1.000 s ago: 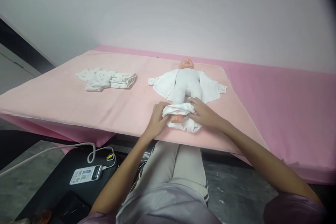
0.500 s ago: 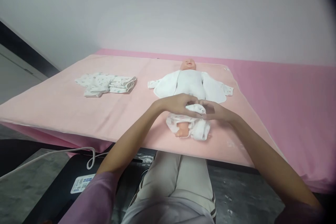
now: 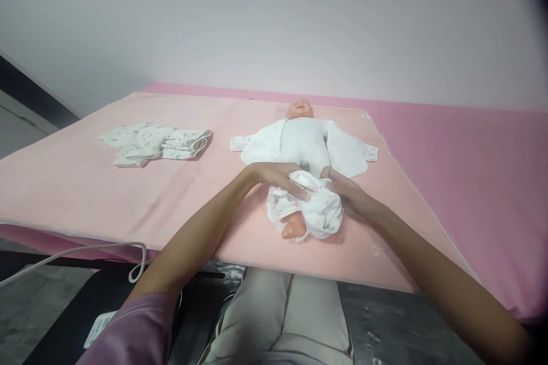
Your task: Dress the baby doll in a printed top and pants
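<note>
A baby doll [image 3: 300,108] lies on its back, head toward the wall, its torso in white. A white jacket [image 3: 263,145] with patterned cuffs is spread open beneath it, sleeves out to both sides. White printed baby pants [image 3: 324,211] are bunched around the doll's legs, and one bare foot [image 3: 294,229] sticks out at the near side. My left hand [image 3: 285,178] is closed on the pants' upper edge from the left. From the right, my right hand [image 3: 342,188] grips the same edge, thumb on top; its other fingers are partly hidden by cloth.
A folded patterned baby garment [image 3: 156,144] lies to the left on the peach blanket [image 3: 180,197]. Pink cloth [image 3: 462,182] covers the table at the right, against a pale wall. Below the front edge, a white cable [image 3: 77,252] hangs near a black surface.
My hands have moved apart along the pants, and the cloth now spreads more fully over the doll's legs. The view has shifted slightly, with things sitting lower and further left.
</note>
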